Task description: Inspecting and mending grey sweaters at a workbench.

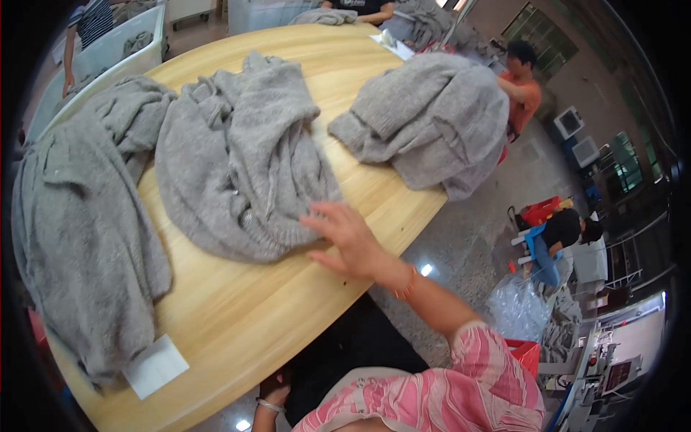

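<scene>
Along the near side of the table point(230, 309), bare wood lets a hand slide left — up to the white paper point(156, 366). The middle sweater point(259, 108) blocks straight ahead; a lane separates it from the right-hand heap point(439, 119).

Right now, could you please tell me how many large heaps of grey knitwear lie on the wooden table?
3: the left heap, the middle heap by the right hand, and the right heap. A smaller heap shows at the far edge; folds may hide more garments.
</scene>
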`<state>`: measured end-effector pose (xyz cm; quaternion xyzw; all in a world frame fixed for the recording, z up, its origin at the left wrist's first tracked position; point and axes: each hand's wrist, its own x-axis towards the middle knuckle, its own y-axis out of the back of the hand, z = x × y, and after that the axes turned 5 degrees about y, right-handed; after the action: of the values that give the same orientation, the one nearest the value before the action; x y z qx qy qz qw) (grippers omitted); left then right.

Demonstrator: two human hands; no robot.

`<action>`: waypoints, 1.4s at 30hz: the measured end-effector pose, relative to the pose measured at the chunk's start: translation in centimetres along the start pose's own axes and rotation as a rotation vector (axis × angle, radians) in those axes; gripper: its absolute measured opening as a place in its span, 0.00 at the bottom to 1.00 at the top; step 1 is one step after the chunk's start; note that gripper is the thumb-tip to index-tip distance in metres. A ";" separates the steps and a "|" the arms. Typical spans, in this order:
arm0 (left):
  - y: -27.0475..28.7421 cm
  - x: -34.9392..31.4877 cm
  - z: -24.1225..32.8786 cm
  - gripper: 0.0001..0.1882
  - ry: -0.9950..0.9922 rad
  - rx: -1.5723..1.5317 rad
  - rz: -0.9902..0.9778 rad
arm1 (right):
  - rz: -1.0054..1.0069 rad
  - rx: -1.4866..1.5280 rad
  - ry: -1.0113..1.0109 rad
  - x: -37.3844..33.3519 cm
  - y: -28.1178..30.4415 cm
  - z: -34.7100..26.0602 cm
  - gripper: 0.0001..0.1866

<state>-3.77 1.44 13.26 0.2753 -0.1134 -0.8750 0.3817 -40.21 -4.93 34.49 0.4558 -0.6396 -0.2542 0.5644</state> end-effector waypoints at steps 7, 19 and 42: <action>6.7 -1.5 17.5 0.14 -0.543 -0.042 0.124 | -0.034 0.230 -0.210 -3.8 -6.6 -1.3 0.14; 6.3 4.5 19.8 0.33 -0.400 -0.284 0.577 | -0.504 0.878 -0.060 -3.3 0.5 -6.3 0.18; 2.4 2.2 21.4 0.32 -0.707 0.309 0.184 | 0.238 -0.071 -0.514 -14.6 8.9 12.8 0.16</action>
<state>-15.75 -2.07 30.98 0.0001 -0.3924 -0.8506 0.3499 -55.79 9.42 31.79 0.2780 -0.8014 -0.3159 0.4250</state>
